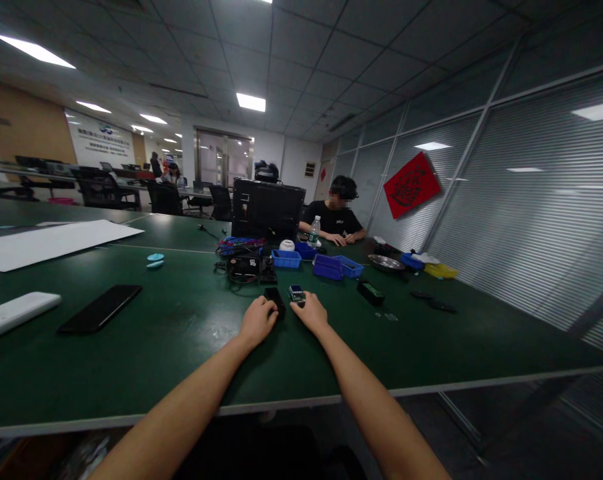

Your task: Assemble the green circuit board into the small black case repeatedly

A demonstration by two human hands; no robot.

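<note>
Left hand touches one black case, right hand one device.

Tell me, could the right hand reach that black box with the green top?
Probably yes: green tabletop, with nothing visible standing in the way, separates the right hand from the black box. That hand touches a small device, though, and may need to leave it first.

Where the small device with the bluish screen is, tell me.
In the head view, the small device is near the picture's middle, at the right hand, just right of the black object the left hand touches.
</note>
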